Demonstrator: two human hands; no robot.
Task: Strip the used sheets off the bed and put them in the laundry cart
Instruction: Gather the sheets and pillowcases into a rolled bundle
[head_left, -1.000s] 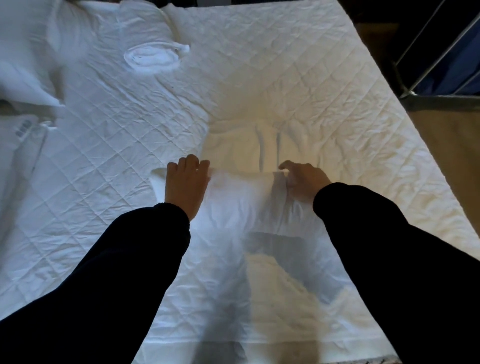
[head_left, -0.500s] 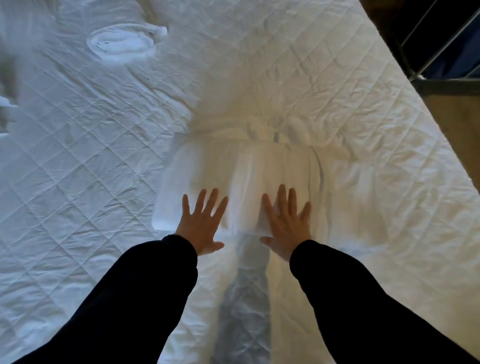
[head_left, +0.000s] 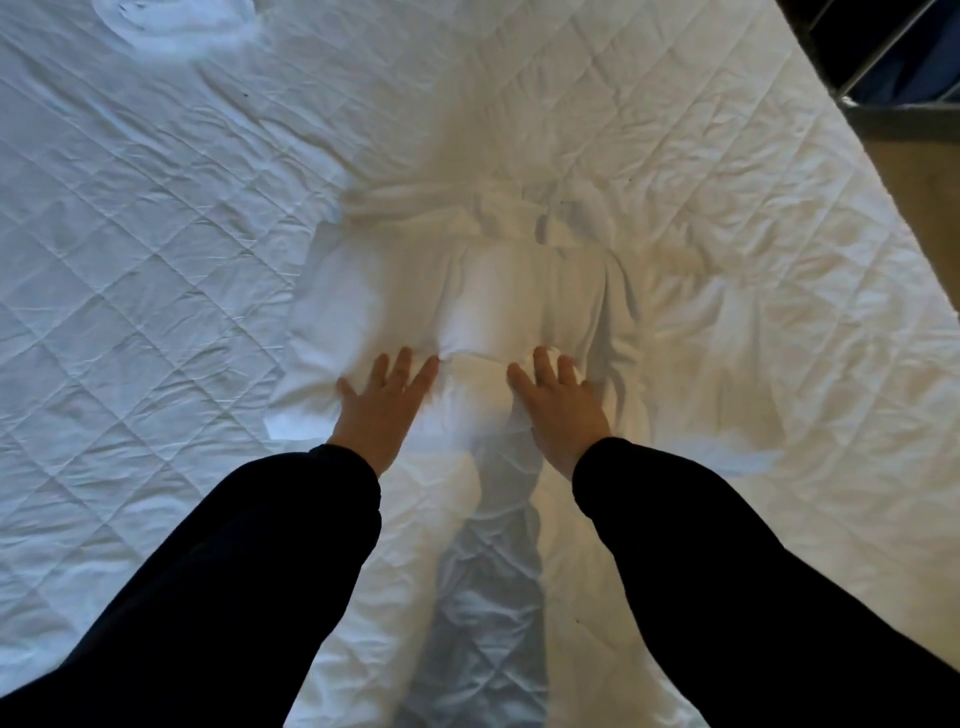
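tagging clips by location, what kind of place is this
Probably a hotel or guest bedroom during housekeeping: a wide bed with a white quilted mattress cover, a folded white linen bundle lying on it, and a metal-framed cart with blue fabric alongside.

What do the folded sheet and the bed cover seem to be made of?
Folded sheet: soft white cloth, likely cotton, matte; it creases and puffs. Bed cover: padded quilted fabric, matte white; stitched diamond pattern shows.
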